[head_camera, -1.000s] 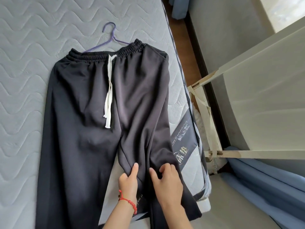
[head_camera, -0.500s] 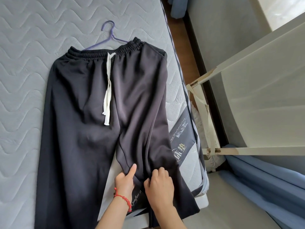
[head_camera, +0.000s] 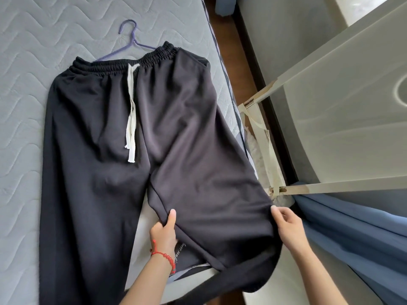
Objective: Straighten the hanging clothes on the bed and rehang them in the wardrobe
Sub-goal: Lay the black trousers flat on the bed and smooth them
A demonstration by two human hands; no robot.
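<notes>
On the quilted mattress (head_camera: 26,106), both hands (head_camera: 164,232) (head_camera: 288,225) pinch the black trousers' (head_camera: 132,172) leg beside a blue curtain (head_camera: 352,227).

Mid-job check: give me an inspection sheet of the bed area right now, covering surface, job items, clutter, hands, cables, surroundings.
Surface: grey quilted mattress, bare of sheets.
Job's things: black trousers lie flat, waistband far from the person, white drawstring on top; the right leg overhangs the mattress edge. Purple hanger pokes out past the waistband.
Clutter: nothing seen.
Hands: left hand grips the right leg's inner edge; right hand grips its outer edge, spreading the cloth.
Cables: nothing seen.
Surroundings: cream panel right of the bed, blue curtain beneath it, wooden floor.
</notes>
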